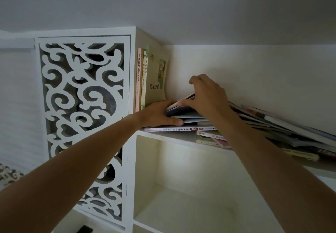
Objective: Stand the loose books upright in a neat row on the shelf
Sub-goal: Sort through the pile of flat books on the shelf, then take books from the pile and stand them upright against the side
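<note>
Reaching up to the white shelf board point(169, 138), both bare arms meet over a loose pile of flat-lying books point(190, 122) at the left part of the upper compartment.

Left hand point(160, 113): fingers curled around the left end of the top few books in the pile, thumb lying along the lower edge of that bundle. It grips a dark-covered book point(179, 112) and the thin ones under it.

Right hand point(205, 96): laid over the top of the same bundle from the right, thumb pressed against the near edge of the dark-covered book, fingers bent down over the far side. It holds the bundle too.

Three upright books point(145, 80) stand at the far left, against the side wall of the compartment: a pink-spined one, a pale one with a green strip, and a cream-covered one with its front facing right, its cover bowed slightly.

Under the gripped bundle, a long white-spined book point(180, 129) lies flat on the board, its spine facing near. To the right, a slumped heap of thin magazines and books point(283, 129) leans down toward the right edge.

Left of the compartment: a white fretwork panel with scroll cut-outs point(81, 105). Below the board, an open white cubby point(181, 187).
</note>
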Tool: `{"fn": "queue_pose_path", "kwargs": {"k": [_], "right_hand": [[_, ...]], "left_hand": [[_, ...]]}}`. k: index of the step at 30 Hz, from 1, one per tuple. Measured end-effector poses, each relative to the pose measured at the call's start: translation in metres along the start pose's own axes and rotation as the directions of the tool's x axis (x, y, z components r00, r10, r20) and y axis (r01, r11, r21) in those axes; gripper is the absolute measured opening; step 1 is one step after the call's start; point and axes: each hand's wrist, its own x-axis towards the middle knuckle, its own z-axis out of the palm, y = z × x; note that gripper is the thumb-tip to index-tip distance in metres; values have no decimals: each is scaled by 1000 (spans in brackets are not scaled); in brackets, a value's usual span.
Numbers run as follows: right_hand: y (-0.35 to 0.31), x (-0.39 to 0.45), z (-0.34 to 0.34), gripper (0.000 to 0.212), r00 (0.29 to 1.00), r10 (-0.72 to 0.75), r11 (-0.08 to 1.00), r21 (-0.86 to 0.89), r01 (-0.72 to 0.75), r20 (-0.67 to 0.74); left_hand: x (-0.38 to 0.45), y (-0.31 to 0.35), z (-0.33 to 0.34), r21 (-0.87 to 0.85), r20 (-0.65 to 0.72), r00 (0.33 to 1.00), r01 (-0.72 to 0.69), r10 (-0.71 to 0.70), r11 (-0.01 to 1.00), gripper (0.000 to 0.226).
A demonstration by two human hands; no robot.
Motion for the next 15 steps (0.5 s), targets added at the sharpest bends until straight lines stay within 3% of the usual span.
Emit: {"fn": "queue_pose_path", "kwargs": {"k": [3,6,11,15], "right_hand": [[8,-1,0,87,979,74,997,-11,-73,189],[19,-1,-10,102,906,117,992,-85,-90,407],[37,-7,-19,87,777,221,975,-165,-152,589],[43,-13,-10,88,782,240,969,-99,-225,574]], "left_hand": [[0,0,-1,57,-15,999,-34,35,998,59],[1,2,-2,142,7,990,-142,142,980,64],[4,19,-4,399,100,963,-268,249,877,55],[2,23,9,634,77,948,-285,308,719,46]]}}
